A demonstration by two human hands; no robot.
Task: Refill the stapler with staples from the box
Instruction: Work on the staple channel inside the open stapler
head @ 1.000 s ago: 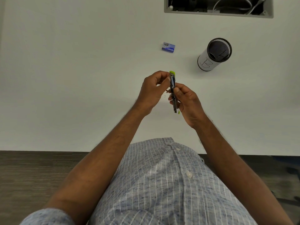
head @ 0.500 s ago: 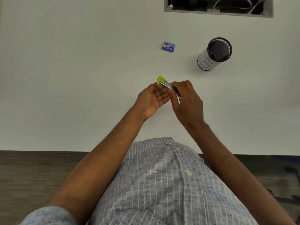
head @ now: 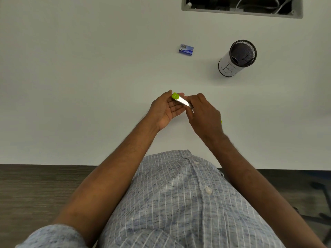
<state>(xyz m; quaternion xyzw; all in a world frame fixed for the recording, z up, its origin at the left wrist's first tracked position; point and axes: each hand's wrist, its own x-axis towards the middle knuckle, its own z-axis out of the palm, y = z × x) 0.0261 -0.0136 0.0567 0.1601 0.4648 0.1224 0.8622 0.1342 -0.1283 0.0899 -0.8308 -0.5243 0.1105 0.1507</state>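
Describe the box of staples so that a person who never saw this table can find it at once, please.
On the white table, look at the far side, just below the grey cable hatch. There, left of the black mesh cup with the white paper sleeve, lies the box of staples. It is the only small, flat, blue thing there, lying alone beyond both hands.

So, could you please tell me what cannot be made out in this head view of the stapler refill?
- Stapler: its rear half is hidden under the right hand; open or loaded, cannot tell.
- Staple box: too small to read or see inside.
- Mesh cup: dark interior, contents unclear.
- Left hand: cradles the stapler's green end.
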